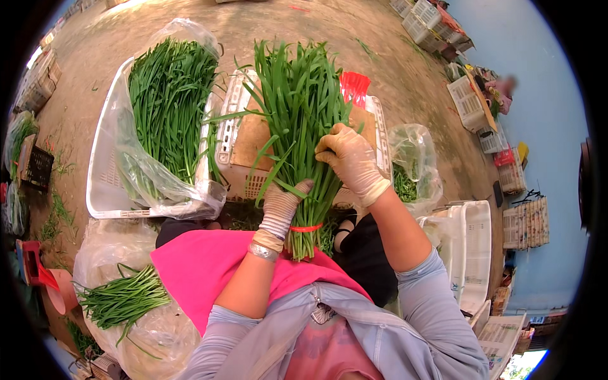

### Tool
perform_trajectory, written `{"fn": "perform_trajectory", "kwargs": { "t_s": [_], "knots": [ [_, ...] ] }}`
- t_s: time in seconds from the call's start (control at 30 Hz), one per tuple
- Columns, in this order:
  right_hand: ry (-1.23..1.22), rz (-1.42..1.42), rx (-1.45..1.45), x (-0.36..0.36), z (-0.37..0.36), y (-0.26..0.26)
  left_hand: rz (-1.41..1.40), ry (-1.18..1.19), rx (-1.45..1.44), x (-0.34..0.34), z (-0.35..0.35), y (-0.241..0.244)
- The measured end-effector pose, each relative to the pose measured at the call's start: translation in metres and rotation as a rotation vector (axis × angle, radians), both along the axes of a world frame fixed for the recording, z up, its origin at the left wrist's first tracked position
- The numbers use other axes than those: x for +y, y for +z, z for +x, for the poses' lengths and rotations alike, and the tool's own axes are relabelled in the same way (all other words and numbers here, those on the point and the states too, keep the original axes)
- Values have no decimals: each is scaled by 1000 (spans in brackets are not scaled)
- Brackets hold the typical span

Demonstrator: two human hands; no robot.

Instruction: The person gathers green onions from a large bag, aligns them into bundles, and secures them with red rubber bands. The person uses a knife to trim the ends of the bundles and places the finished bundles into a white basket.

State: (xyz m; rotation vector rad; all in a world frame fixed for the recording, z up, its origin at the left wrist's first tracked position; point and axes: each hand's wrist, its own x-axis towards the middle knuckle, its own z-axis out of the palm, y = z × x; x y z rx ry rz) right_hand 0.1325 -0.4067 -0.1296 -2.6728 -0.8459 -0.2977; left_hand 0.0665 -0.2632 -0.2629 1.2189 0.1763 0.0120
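A thick bunch of green garlic chives [301, 109] leans away from my lap, its leaf tips over an upturned white crate. Near the cut stems, a red tie [306, 228] circles the bunch. My left hand [284, 202], in a striped work glove, grips the bunch's left side just above that tie. Higher up on the right, my right hand [349, 159], in a thin pale glove, has its fingertips pinched at the edge of the leaves. Whether a leaf is between those fingertips I cannot tell.
Left stands a white crate [102, 190] lined with clear plastic, holding many chives [173, 107]. Red strips [354, 88] lie on the upturned crate [231, 137]. Loose chives [126, 299] rest on plastic at lower left. A plastic bag [415, 142] with greens stands right; another person [503, 92] sits farther off.
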Motion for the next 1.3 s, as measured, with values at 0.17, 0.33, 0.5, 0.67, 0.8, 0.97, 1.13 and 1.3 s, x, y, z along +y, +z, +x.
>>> {"fn": "perform_trajectory", "kwargs": {
  "t_s": [0.17,0.33,0.5,0.67,0.8,0.97,1.13,1.3],
  "knots": [
    [-268,988,721,6,5,-11,-77,27,-22,2,0,-5],
    [-20,836,511,-69,-14,-6,-628,-180,202,4,-6,2],
    [-237,2,-149,-118,-99,2,-1106,-621,275,4,-4,-15],
    [-128,1108,583,-125,-152,6,-1099,-683,274,-24,-27,34],
    [-282,935,358,-79,-131,-38,-559,-415,53,-54,-25,22],
    [-342,1712,781,-89,-103,-33,-566,-362,72,-33,-28,40],
    [-377,1648,708,-87,-106,-38,-660,-370,107,-29,-36,48],
    [-355,1551,653,-83,-109,-35,-632,-417,146,-28,-40,40]
  ]
}}
